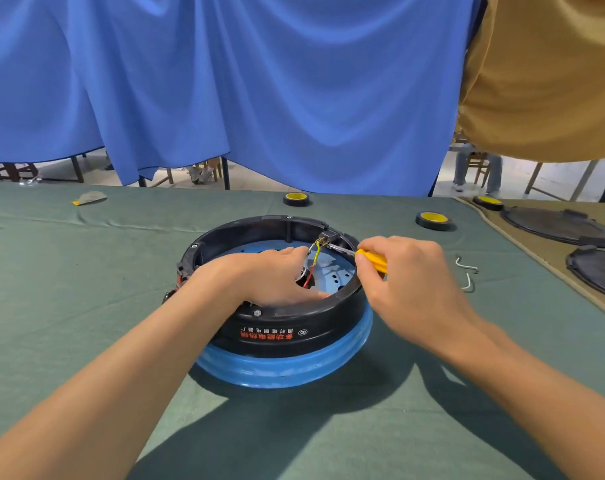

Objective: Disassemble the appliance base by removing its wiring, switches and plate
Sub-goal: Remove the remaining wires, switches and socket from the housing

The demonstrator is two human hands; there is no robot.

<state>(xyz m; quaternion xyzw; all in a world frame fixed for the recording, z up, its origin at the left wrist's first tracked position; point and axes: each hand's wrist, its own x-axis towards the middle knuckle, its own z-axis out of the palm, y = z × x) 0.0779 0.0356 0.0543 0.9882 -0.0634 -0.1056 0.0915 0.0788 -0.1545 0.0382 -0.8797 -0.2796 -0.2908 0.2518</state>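
- Two hands are working at the appliance base, sitting mid-frame on green cloth.
- The right hand is gripping a yellow screwdriver, tip at the upper-right rim socket.
- The left hand is lying inside by the wires; its grasp is unclear.

A: Where is room opening for you?
B: The tablecloth on the left is lying open. Your left hand is filling the base; wires and screwdriver are crossing its far-right rim.
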